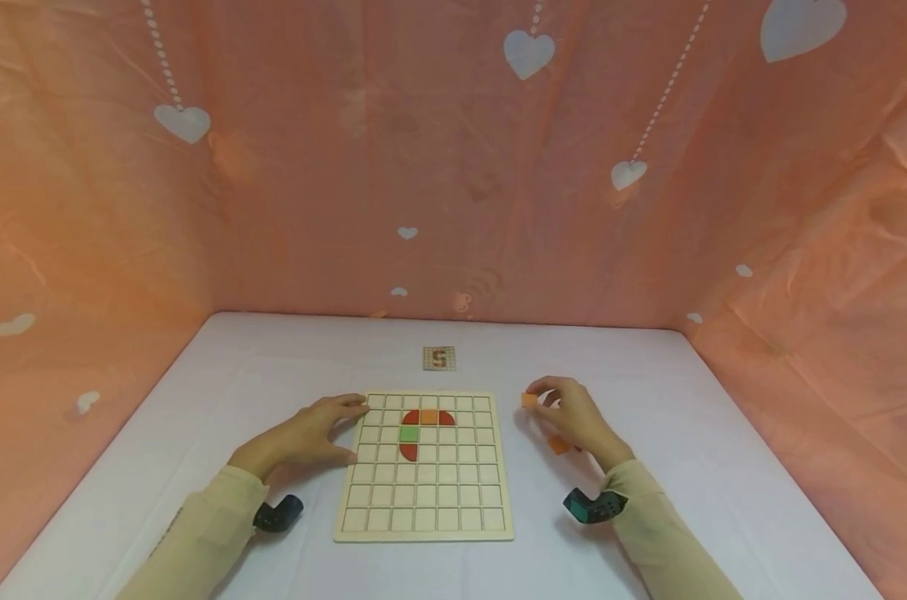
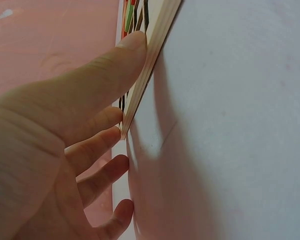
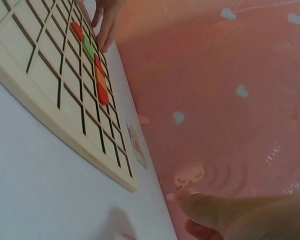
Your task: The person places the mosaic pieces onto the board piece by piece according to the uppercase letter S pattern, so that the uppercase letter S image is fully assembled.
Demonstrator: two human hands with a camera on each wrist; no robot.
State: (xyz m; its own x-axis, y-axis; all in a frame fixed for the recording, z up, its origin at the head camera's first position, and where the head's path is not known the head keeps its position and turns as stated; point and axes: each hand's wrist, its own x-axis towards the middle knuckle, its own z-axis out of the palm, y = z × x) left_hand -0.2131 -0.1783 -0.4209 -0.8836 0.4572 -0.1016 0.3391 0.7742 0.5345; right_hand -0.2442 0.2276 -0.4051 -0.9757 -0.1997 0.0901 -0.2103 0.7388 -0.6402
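A square wooden grid board [image 1: 427,487] lies on the white table. In its upper cells sit several tiles: red rounded pieces [image 1: 408,452], an orange square [image 1: 428,417] and a green square [image 1: 409,433]. My left hand [image 1: 307,432] rests at the board's left edge, thumb and fingertips touching the rim, fingers fairly straight. Right of the board, my right hand [image 1: 573,417] pinches an orange square tile [image 1: 529,400] between thumb and fingers, above the table. Under that hand lies another orange tile [image 1: 558,445], with a bit of red beside it, mostly hidden.
Behind the board lies a small pattern card [image 1: 439,358] showing a brown figure on a grid. Pink cloth [image 1: 453,208] with white hearts hangs round the table's back and sides. Dark devices [image 1: 594,506] are worn at both wrists.
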